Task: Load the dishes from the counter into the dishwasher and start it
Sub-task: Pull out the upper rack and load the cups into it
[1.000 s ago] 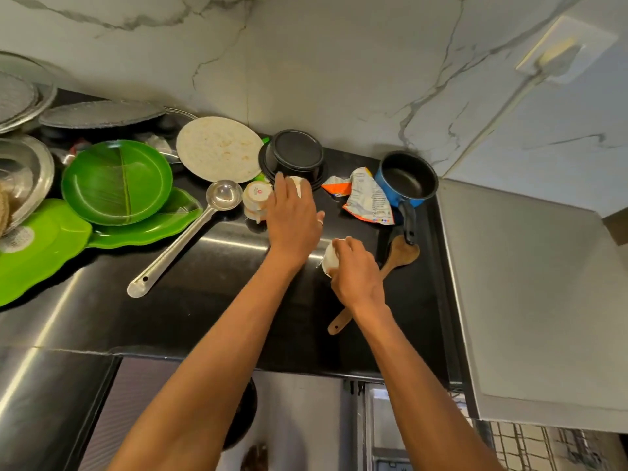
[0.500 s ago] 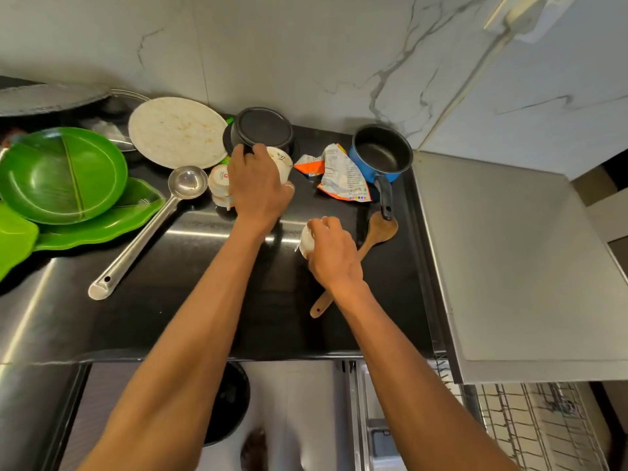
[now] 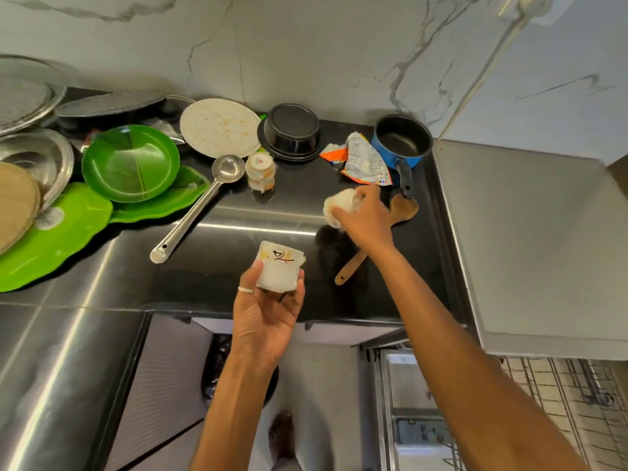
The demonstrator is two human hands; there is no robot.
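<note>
Now | left hand (image 3: 268,316) grips glossy cylindrical patterned cup (image 3: 279,270) | right hand (image 3: 367,223) grips rounded white cup (image 3: 339,206)

ladle (image 3: 200,205) left of spoon (image 3: 373,239), saucepan (image 3: 401,141) behind

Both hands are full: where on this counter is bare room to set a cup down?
Bare: front counter between ladle handle and wooden spoon; also the grey top right of the blue saucepan. Crowded: the back wall strip and the green plates at left.
</note>
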